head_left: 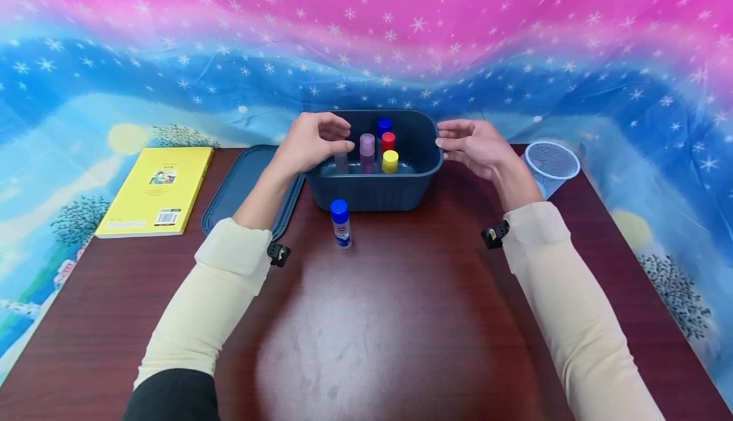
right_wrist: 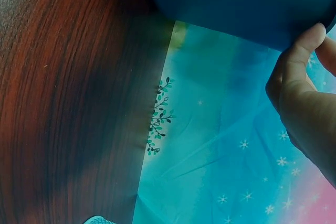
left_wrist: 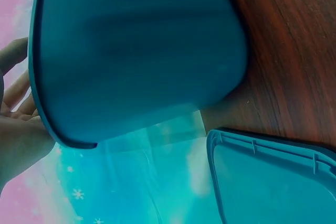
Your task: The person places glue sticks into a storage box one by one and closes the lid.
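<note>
My left hand (head_left: 315,141) is over the left end of a dark blue-grey bin (head_left: 366,192), thumb and fingers apart. Just below that thumb a clear, greyish bottle (head_left: 341,163) stands inside, its top hidden. Beside it are a purple bottle (head_left: 367,154) and bottles with yellow (head_left: 390,161), red (head_left: 388,141) and blue caps (head_left: 383,126). With thumb and fingertips, my right hand (head_left: 475,146) holds the bin's right rim. In the right wrist view, a fingertip (right_wrist: 315,34) lies against the outer wall. A small blue-capped bottle (head_left: 341,224) stands before the bin.
The bin's flat lid (head_left: 240,192) lies left of it, partly behind my left forearm. Farther left is a yellow book (head_left: 157,186). A mesh pen cup (head_left: 551,163) stands at the right, near the table's back edge. Behind hangs a pink and blue snowflake cloth (head_left: 366,46).
</note>
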A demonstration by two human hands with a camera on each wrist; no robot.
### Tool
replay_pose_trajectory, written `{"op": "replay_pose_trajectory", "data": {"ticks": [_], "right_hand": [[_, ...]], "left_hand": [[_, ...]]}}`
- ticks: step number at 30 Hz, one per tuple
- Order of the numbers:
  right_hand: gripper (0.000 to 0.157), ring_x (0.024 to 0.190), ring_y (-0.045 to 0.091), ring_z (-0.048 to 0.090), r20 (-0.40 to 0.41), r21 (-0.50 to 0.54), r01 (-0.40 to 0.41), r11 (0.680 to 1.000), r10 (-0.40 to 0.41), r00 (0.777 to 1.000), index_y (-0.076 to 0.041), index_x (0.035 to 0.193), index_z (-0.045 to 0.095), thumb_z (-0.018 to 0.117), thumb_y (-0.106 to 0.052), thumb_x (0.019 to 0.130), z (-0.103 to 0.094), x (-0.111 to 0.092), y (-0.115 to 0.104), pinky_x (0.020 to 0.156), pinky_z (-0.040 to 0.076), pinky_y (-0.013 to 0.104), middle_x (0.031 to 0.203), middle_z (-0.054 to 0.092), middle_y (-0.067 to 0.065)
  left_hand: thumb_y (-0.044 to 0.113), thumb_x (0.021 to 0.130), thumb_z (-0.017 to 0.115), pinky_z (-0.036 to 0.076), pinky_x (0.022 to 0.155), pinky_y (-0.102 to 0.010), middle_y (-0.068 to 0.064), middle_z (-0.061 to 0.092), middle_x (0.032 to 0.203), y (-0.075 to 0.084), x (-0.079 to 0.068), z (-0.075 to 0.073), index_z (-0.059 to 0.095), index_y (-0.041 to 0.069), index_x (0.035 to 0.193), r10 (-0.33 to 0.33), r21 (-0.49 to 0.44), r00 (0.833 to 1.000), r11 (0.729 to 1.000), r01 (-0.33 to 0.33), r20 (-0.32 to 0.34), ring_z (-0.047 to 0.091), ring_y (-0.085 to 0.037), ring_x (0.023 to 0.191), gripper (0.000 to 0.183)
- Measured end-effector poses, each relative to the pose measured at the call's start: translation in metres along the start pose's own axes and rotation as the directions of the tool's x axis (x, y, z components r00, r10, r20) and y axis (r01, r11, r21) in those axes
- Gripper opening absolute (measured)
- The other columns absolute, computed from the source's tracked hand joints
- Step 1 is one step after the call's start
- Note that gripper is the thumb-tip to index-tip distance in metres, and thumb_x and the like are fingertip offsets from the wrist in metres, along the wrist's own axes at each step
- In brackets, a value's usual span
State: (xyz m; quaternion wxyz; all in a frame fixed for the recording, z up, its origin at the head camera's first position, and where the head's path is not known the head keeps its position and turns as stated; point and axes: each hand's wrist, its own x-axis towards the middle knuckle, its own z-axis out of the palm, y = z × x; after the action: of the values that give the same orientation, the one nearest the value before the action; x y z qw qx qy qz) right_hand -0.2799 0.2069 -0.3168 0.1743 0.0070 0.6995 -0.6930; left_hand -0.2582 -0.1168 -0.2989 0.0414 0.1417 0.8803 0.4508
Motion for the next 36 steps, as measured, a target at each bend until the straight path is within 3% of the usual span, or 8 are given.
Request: {"op": "replay_pose_trajectory", "data": {"ticks": [16, 19, 24, 29, 36], "right_hand": [[0.053, 0.104, 0.019, 0.060, -0.002, 0.015, -0.010, 1.000, 0.010, 1.000, 0.006, 0.150, 0.038, 0.058, -0.001, 0.101, 0.001, 0.001, -0.001, 0.077, 0.056, 0.023, 0.135, 0.047, 0.014], [0.053, 0.103, 0.019, 0.060, -0.004, 0.013, -0.013, 1.000, 0.013, 1.000, 0.006, 0.150, 0.039, 0.058, -0.001, 0.101, 0.001, 0.002, 0.000, 0.076, 0.056, 0.023, 0.135, 0.048, 0.014], [0.053, 0.108, 0.023, 0.059, -0.003, 0.003, -0.004, 1.000, 0.004, 1.000, 0.005, 0.150, 0.039, 0.058, -0.002, 0.101, 0.001, 0.002, 0.000, 0.077, 0.056, 0.023, 0.136, 0.047, 0.014], [0.053, 0.109, 0.023, 0.059, -0.005, 0.006, -0.002, 1.000, 0.002, 1.000, 0.006, 0.150, 0.039, 0.058, -0.002, 0.101, 0.001, 0.002, -0.001, 0.077, 0.056, 0.023, 0.136, 0.047, 0.015], [0.054, 0.100, 0.018, 0.061, -0.006, 0.007, -0.006, 1.000, 0.006, 1.000, 0.005, 0.150, 0.039, 0.059, -0.003, 0.100, 0.001, 0.001, 0.000, 0.076, 0.056, 0.023, 0.132, 0.049, 0.013]], "left_hand": [[0.020, 0.093, 0.077, 0.054, 0.093, -0.039, -0.006, 0.069, 0.120, -0.004, -0.035, -0.012, 0.067, 0.008, 0.127, 0.158, -0.150, 0.986, 0.977, -0.150, 0.042, 0.063, -0.019, 0.111, 0.038], [0.017, 0.093, 0.077, 0.055, 0.093, -0.036, -0.007, 0.069, 0.121, -0.008, -0.041, -0.015, 0.067, 0.006, 0.127, 0.211, -0.186, 0.975, 0.963, -0.194, 0.076, 0.064, -0.021, 0.111, 0.037], [0.008, 0.092, 0.075, 0.055, 0.094, -0.034, -0.010, 0.069, 0.122, -0.014, -0.052, -0.022, 0.068, 0.002, 0.126, 0.312, -0.279, 0.939, 0.924, -0.263, 0.148, 0.065, -0.028, 0.113, 0.036], [0.008, 0.091, 0.076, 0.054, 0.096, -0.034, -0.013, 0.069, 0.125, -0.017, -0.059, -0.023, 0.066, 0.002, 0.129, 0.314, -0.330, 0.913, 0.918, -0.222, 0.260, 0.065, -0.033, 0.117, 0.040], [0.014, 0.092, 0.077, 0.054, 0.097, -0.035, -0.017, 0.063, 0.135, -0.025, -0.065, -0.014, 0.064, 0.004, 0.135, 0.224, -0.322, 0.888, 0.942, -0.092, 0.401, 0.062, -0.033, 0.124, 0.046]]}}
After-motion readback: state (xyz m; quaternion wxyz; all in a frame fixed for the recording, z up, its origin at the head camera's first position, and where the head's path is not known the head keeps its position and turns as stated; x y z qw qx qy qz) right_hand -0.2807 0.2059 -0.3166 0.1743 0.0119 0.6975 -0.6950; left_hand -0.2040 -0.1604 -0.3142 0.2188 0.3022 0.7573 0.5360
